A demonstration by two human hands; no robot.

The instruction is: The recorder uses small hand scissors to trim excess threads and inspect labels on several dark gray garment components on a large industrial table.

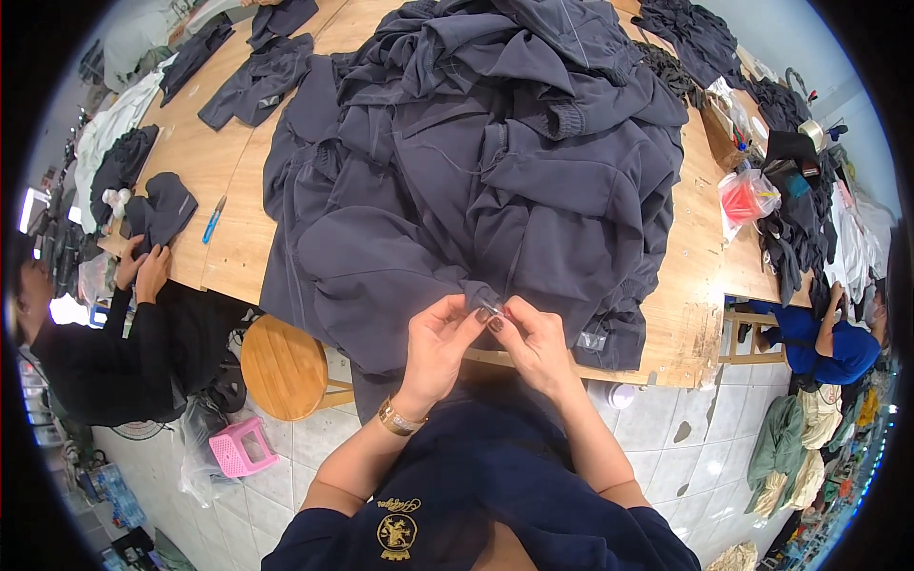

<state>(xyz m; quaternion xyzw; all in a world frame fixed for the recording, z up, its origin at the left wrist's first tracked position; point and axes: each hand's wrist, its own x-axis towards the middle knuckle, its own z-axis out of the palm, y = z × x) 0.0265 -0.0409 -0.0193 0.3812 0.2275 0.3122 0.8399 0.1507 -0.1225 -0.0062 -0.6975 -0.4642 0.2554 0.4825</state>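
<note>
Pinch the small silver tool [489, 306] firmly with both hands [440, 344] [535, 343] at dark jacket [400, 276] edge; hold fabric taut.

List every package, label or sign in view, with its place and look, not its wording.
Clear plastic bag: right table edge, crumpled, red contents.
Small label: on the dark garment hem by the right hand, pale, rectangular.
Gold emblem: person's navy shirt, rounded.

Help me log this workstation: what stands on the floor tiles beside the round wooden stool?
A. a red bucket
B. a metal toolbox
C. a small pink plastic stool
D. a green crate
C: a small pink plastic stool stands on the tiles just below-left of the round wooden stool.
</note>
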